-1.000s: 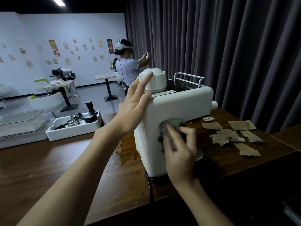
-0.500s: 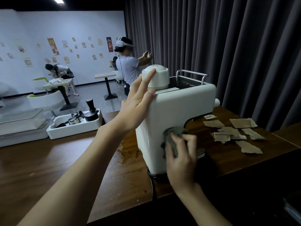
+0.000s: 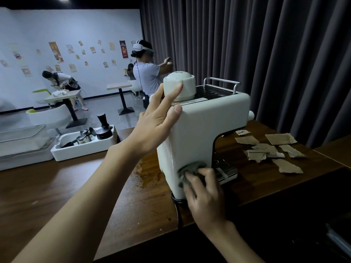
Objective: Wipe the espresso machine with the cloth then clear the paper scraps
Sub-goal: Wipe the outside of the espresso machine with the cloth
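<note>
A white espresso machine (image 3: pixel 207 130) stands on the dark wooden counter (image 3: pixel 66 186), with a domed white cap on top. My left hand (image 3: pixel 155 122) rests flat against its upper left corner, fingers spread, holding nothing. My right hand (image 3: pixel 205 194) presses a crumpled grey cloth (image 3: pixel 190 168) against the machine's lower side, near the drip tray. Several torn brown paper scraps (image 3: pixel 269 149) lie on the counter to the right of the machine.
A white tray (image 3: pixel 83 147) holding a tamper and metal cups sits on the counter at left, next to a clear lidded box (image 3: pixel 22 141). Dark curtains hang behind. Two people stand among café tables in the far room. A black cord runs from the machine's base.
My right hand has slid the cloth down the machine's side, from mid-height to near the base. My left hand stays on the top corner.
</note>
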### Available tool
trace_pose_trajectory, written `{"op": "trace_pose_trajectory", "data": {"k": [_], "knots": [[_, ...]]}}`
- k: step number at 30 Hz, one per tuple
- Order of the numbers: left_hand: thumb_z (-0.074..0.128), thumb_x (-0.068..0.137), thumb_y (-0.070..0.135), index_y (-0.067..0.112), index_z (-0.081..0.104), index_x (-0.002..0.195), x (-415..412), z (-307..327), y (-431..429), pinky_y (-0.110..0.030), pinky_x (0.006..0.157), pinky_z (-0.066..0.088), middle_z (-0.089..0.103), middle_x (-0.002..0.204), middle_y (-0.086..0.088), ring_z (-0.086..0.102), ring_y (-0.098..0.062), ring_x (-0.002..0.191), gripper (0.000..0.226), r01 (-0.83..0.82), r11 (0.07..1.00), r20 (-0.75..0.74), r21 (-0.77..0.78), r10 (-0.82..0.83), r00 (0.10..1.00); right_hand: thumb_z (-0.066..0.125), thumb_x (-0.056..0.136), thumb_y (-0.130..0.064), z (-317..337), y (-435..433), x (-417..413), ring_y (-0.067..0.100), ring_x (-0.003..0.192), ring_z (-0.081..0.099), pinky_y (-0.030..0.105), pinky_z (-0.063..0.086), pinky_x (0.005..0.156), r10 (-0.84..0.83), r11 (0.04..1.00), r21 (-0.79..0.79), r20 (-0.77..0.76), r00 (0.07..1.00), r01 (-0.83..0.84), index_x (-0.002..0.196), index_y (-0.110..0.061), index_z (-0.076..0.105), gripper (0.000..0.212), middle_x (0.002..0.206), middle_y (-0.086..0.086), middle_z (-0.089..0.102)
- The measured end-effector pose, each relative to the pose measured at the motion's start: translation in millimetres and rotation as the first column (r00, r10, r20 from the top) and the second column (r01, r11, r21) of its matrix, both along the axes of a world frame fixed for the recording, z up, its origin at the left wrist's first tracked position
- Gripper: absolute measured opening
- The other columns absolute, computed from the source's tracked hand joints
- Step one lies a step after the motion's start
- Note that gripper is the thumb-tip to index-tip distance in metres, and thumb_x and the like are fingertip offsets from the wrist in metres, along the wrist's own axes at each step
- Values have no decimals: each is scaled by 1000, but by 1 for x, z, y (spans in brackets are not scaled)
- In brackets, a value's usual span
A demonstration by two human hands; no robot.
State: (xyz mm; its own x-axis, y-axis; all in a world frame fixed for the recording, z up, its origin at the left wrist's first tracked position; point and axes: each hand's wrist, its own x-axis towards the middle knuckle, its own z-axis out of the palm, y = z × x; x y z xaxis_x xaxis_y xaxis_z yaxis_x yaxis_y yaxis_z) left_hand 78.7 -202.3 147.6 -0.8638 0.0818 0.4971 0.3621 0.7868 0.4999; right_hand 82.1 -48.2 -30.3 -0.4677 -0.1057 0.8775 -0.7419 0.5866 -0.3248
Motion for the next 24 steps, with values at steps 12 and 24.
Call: {"op": "trace_pose_trajectory", "data": {"k": [12, 24], "knots": [[28, 92, 71, 58, 39, 136, -1, -8, -2, -57, 119, 23, 4, 163, 25, 14, -4, 151, 47, 17, 999, -18, 34, -16, 1000, 79, 75, -4, -19, 5, 6, 18, 86, 61, 25, 58, 73, -40, 989, -126, 244, 969, 73, 93, -9, 69, 22, 103, 4, 52], [28, 93, 69, 62, 37, 132, -3, -12, 0, -59, 119, 20, 5, 164, 23, 10, -3, 152, 41, 30, 998, -59, 57, -27, 998, 79, 77, -4, -31, 12, 9, 10, 85, 57, 23, 56, 71, -69, 977, -156, 403, 913, 143, 89, -13, 64, 21, 103, -4, 47]]}}
